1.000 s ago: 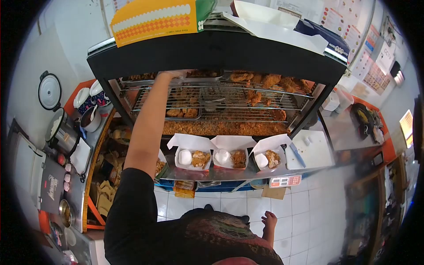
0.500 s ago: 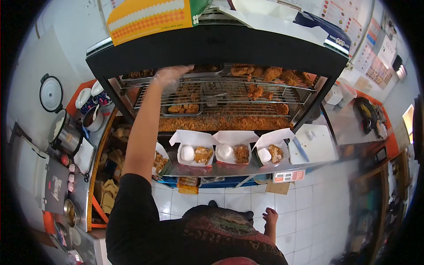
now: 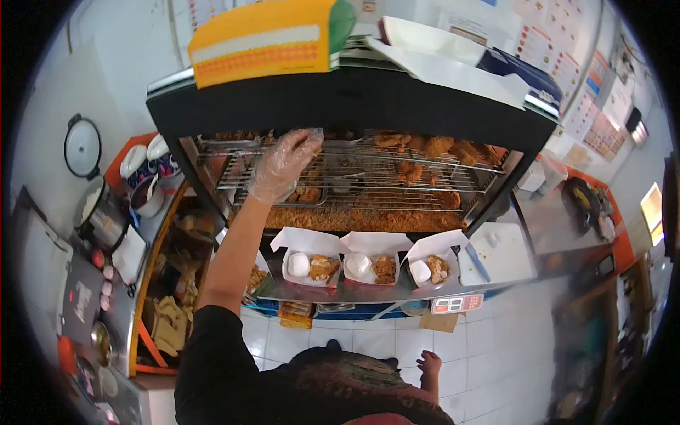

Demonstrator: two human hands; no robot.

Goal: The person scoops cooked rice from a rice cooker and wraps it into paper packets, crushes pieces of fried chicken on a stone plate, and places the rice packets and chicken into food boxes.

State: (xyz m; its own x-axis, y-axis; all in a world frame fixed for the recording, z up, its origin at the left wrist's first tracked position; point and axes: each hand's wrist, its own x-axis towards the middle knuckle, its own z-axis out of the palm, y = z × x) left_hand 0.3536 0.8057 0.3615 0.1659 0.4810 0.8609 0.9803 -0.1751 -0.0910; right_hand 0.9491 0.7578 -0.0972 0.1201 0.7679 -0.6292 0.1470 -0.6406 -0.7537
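Note:
My left hand (image 3: 287, 164), in a clear plastic glove, is at the front of the heated display cabinet (image 3: 354, 99), over its wire racks (image 3: 340, 177). Its fingers are bent and pressed together. A bit of orange-brown shows by the fingertips, but I cannot make out what they hold. Trays of fried pieces lie behind and below this hand. Fried chicken (image 3: 439, 145) rests on the upper rack at the right. My right hand (image 3: 428, 363), bare, hangs low at my side above the tiled floor, fingers loosely curled and slightly apart, with nothing in it.
Open paper boxes, such as the middle box (image 3: 372, 268), stand along the steel ledge with white rice mounds and fried chicken. A white cutting board (image 3: 499, 255) with a blue knife (image 3: 477, 263) lies at the right. A digital scale (image 3: 457, 304) sits below the ledge.
My left hand has drawn back from deeper in the cabinet toward its front, and its fingers are now bent. The view has shifted a little. My right hand stays low at my side.

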